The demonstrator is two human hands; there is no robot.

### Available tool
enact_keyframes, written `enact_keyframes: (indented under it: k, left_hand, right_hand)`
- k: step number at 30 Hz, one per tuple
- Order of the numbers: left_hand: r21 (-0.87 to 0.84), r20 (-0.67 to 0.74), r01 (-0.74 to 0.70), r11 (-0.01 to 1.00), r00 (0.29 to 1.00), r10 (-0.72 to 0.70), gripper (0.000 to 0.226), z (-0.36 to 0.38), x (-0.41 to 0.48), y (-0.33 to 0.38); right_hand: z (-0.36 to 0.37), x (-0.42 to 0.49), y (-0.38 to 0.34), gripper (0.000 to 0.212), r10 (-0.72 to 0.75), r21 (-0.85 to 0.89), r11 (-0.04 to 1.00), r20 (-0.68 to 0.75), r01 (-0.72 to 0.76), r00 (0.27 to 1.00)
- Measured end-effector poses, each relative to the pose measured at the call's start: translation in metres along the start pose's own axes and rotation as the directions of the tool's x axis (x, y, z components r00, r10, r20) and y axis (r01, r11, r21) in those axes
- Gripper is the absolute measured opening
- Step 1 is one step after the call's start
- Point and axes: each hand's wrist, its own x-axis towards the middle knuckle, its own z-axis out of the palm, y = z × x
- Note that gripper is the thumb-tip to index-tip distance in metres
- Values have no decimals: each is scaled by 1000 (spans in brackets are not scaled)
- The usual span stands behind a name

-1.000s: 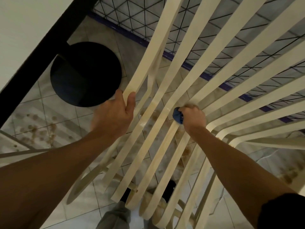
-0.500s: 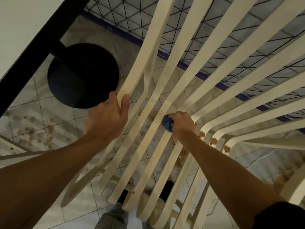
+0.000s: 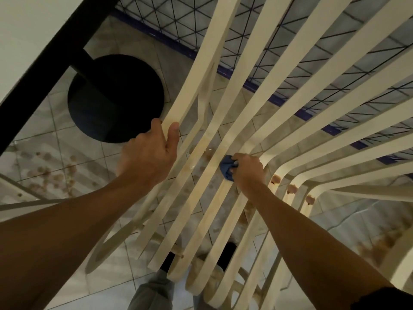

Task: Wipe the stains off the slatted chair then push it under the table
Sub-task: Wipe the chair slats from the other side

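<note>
1. Slatted chair (image 3: 195, 70): cream slats fan from 6 o'clock up to 12 and 3 o'clock and fill most of the view. It stands on the tiled floor (image 3: 44, 130), beside the table rather than under it.
2. Left hand (image 3: 149, 157), at 9 o'clock: fingers and thumb are wrapped round the outermost slat, thumb on the near face.
3. Right hand (image 3: 248, 171), just past centre toward 4 o'clock: it clutches a bunched blue cloth (image 3: 226, 167) and presses it against a slat where the slats bend. The hands are apart, with several slats between them.
4. Stains (image 3: 276, 179): three brown blotches sit on the bends of neighbouring slats, at 4 o'clock from the right hand, just beside the wrist. Fainter brown smears show on the slats between the hands.
5. Table (image 3: 26, 30), at 10 to 11 o'clock: pale top with a black edge; its round black base (image 3: 116, 97) rests on the floor, partly behind the left hand.
6. Wire grid (image 3: 156, 14), at 12 to 2 o'clock, seen through the slats above a blue strip (image 3: 156, 39).
7. Grey trouser legs (image 3: 154, 291), at 6 o'clock, below the slat ends.
</note>
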Motion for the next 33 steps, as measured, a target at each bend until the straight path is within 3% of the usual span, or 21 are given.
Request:
enact_keyframes:
  k: [3, 10, 13, 18, 29, 33]
  left_hand:
    - [-2, 10, 1, 1000, 1000, -1, 48, 0, -1, -1]
    - [3, 17, 10, 1000, 1000, -10, 52, 3, 0, -1]
    - [-6, 7, -4, 1000, 1000, 5, 52, 4, 1, -3]
    - [-11, 19, -10, 1000, 1000, 11, 50, 1, 1, -1]
    - [-12, 46, -1, 1000, 999, 2, 57, 3, 2, -3]
    - [-13, 37, 0, 1000, 999, 0, 54, 2, 1, -2]
  right_hand:
    - [-12, 13, 7, 21, -1, -37, 999, 14, 2, 1000]
    - [-22, 18, 14, 27, 56, -36, 997, -130, -61, 990]
    - [-14, 8, 15, 18, 87, 47, 995, -91, -83, 992]
    - [-1, -10, 19, 9, -87, 7, 996, 37, 87, 996]
    - [-18, 22, 12, 40, -50, -116, 993, -160, 32, 986]
    - [-8, 13, 1, 30, 25, -32, 999, -133, -29, 991]
